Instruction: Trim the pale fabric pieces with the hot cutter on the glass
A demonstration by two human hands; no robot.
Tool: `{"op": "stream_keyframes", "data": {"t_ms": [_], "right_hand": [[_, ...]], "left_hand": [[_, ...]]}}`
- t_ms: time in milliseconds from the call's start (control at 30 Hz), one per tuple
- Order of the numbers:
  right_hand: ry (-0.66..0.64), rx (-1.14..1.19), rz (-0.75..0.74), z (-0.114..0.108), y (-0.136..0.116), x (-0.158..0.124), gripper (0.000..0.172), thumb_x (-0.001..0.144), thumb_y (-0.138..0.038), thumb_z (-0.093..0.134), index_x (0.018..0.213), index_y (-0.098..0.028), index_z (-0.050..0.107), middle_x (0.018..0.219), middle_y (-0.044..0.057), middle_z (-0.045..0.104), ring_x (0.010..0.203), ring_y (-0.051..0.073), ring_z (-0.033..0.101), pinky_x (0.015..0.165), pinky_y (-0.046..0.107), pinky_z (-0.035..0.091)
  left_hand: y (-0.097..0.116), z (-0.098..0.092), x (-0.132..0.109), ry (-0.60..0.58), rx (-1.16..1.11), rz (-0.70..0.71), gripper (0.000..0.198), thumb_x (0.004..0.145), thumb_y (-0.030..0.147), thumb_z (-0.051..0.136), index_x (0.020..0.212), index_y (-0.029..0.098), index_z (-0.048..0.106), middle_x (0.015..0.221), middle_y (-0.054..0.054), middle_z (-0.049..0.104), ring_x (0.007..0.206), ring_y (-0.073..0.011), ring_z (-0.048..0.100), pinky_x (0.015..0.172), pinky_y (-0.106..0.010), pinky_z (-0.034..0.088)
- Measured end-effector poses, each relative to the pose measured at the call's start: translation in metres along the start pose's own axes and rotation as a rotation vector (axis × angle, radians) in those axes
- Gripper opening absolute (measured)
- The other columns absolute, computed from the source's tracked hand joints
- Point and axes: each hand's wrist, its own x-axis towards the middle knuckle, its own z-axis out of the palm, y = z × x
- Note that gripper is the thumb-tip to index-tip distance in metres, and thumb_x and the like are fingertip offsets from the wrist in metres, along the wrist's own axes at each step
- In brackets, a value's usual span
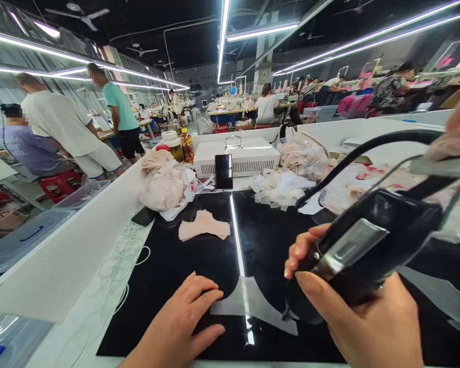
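Note:
My right hand (371,317) is wrapped round a black handheld power tool (383,240) with a metal plate on its side and a thick black cable (371,145) looping from its far end. The tool's lower tip hangs near the right corner of a thin, translucent cut piece (266,304); whether they touch I cannot tell. My left hand (187,312) rests palm down, fingers spread, its fingertips at the left edge of that piece. Beyond them on the glossy black board (164,286) lies a stack of beige fabric pieces (204,225). Another translucent piece (440,294) lies at the right.
A phone (224,171) leans against a white vented metal box (237,154). Bagged fabric (163,186) and loose scraps (281,184) flank it. White cord (124,255) coils along the left, inside a low white partition (72,250). Several people work at tables beyond.

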Motion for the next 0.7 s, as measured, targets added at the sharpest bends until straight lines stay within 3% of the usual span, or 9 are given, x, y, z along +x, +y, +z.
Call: {"op": "stream_keyframes", "data": {"t_ms": [133,333,533,700], "right_hand": [[-0.169,0.093,-0.046,0.026,0.014,-0.006,0.040,0.087,-0.023,0.080,0.119,-0.031,0.057,0.091,-0.001,0.068,0.070,0.015,0.070,0.068,0.025,0.063],[-0.267,0.225,-0.098,0.060,0.026,-0.012,0.038,0.094,-0.017,0.069,0.124,-0.030,0.049,0.092,-0.001,0.063,0.073,0.014,0.067,0.070,0.028,0.062],[-0.226,0.302,-0.012,0.082,0.033,-0.017,0.030,0.095,-0.028,0.070,0.119,-0.031,0.052,0.090,-0.002,0.062,0.074,0.015,0.065,0.069,0.027,0.059],[-0.245,0.374,0.005,0.090,0.033,-0.017,0.032,0.094,-0.033,0.074,0.117,-0.028,0.053,0.088,0.000,0.063,0.070,0.015,0.065,0.065,0.029,0.060]], "left_hand": [[-0.002,0.002,-0.008,-0.022,-0.080,-0.141,0.035,0.089,0.027,0.075,0.123,0.026,0.064,0.128,-0.006,0.065,0.125,-0.0270,0.063,0.115,-0.060,0.043],[-0.003,0.012,-0.003,0.037,-0.209,-0.207,0.021,0.087,0.017,0.076,0.105,0.024,0.068,0.124,-0.005,0.064,0.122,-0.0251,0.062,0.118,-0.055,0.041],[-0.002,0.011,-0.001,0.054,-0.325,-0.204,0.023,0.086,0.015,0.077,0.103,0.026,0.069,0.123,-0.002,0.065,0.118,-0.0215,0.063,0.123,-0.058,0.030],[0.000,0.005,0.000,0.090,-0.481,-0.248,0.031,0.091,0.013,0.069,0.118,0.027,0.062,0.121,0.000,0.068,0.117,-0.0172,0.062,0.125,-0.049,0.029]]}}
